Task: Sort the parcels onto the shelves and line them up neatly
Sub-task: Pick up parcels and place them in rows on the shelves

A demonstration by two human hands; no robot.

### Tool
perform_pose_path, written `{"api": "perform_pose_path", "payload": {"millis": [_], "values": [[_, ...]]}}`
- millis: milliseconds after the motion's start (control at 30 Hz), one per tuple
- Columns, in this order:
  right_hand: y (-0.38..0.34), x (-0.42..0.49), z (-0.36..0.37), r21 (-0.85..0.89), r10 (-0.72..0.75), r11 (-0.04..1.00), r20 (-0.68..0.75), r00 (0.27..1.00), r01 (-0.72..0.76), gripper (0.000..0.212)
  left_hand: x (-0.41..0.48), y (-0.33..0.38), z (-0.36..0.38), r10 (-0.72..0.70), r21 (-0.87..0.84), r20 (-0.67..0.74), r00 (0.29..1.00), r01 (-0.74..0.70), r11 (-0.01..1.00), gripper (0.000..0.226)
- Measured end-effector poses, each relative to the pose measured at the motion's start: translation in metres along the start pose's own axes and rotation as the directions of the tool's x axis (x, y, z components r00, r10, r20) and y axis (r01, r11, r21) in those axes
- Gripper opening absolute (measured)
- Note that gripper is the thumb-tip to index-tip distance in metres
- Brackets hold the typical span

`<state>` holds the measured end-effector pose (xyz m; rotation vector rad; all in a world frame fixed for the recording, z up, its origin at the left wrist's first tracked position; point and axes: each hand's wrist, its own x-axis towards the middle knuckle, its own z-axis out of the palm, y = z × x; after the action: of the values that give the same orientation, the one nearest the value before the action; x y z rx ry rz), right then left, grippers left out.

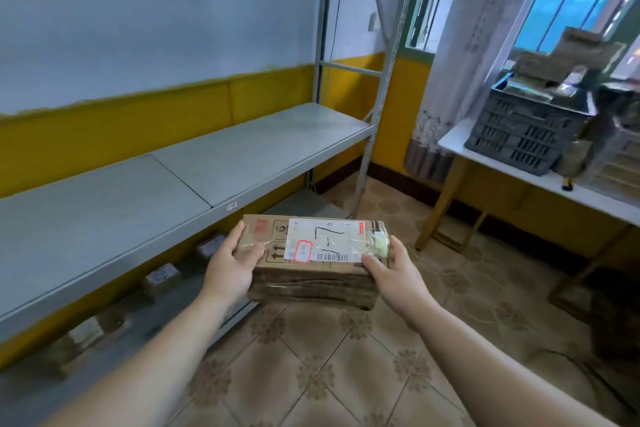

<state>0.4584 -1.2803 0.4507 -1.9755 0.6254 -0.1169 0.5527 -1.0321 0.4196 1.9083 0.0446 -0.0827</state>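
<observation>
I have the parcel [311, 263] held between both hands, out in front of me over the tiled floor [311, 374] and just off the front edge of the grey shelf [173, 184]; it touches no shelf yet. My left hand [228, 269] grips its left end, thumb on top and fingers curled beneath; my right hand [396, 276] grips the right end the same way, thumb resting by the corner of the white label [325, 241]; neither hand has anything else in it. The label faces up, with a handwritten mark and a barcode, too blurred for me to read. I judge this to be the carrying step, with placement next; the grey shelf ahead is bare along the length I can see, while the lower shelf [149, 319] carries a few small boxes [161, 279] spaced along it. The next move, as I see it, calls for choosing the level that matches the label; then easing the parcel in flat and squaring its long side to the shelf edge. More parcels sit heaped in a dark crate [519, 135] on the white table [460, 144] to my right; much of the sorting looks undone.
</observation>
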Motion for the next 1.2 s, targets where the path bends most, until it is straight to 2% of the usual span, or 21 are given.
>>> {"api": "perform_pose_path", "payload": {"millis": [200, 367, 600, 733, 900, 1100, 1200], "values": [[0.006, 0.091, -0.013, -0.042, 0.057, 0.997, 0.008, 0.998, -0.057, 0.067, 0.076, 0.008, 0.055, -0.057, -0.050, 0.060, 0.997, 0.060, 0.997, 0.058], [0.019, 0.169, -0.024, -0.049, 0.065, 0.997, 0.067, 0.996, -0.062, 0.060, 0.121, 0.012, 0.102, -0.105, -0.059, 0.033, 0.994, 0.107, 0.993, 0.059], [0.025, 0.291, -0.046, -0.136, 0.007, 0.990, 0.247, 0.969, 0.028, 0.063, 0.169, 0.015, 0.177, -0.239, -0.162, -0.144, 0.960, 0.216, 0.963, 0.058], [0.026, 0.342, -0.049, -0.217, -0.024, 0.970, 0.378, 0.926, 0.113, 0.043, 0.179, 0.013, 0.202, -0.330, -0.220, -0.235, 0.914, 0.281, 0.934, 0.059], [0.022, 0.400, -0.019, -0.255, -0.026, 0.950, 0.508, 0.861, 0.179, 0.030, 0.197, -0.004, 0.211, -0.403, -0.228, -0.330, 0.854, 0.342, 0.912, 0.061], [0.024, 0.470, 0.040, -0.304, 0.034, 0.936, 0.580, 0.814, 0.177, 0.036, 0.254, -0.046, 0.219, -0.470, -0.178, -0.399, 0.787, 0.437, 0.882, 0.061], [0.032, 0.516, 0.071, -0.338, 0.052, 0.921, 0.596, 0.801, 0.193, 0.049, 0.297, -0.070, 0.230, -0.497, -0.159, -0.401, 0.769, 0.476, 0.865, 0.061]]}}
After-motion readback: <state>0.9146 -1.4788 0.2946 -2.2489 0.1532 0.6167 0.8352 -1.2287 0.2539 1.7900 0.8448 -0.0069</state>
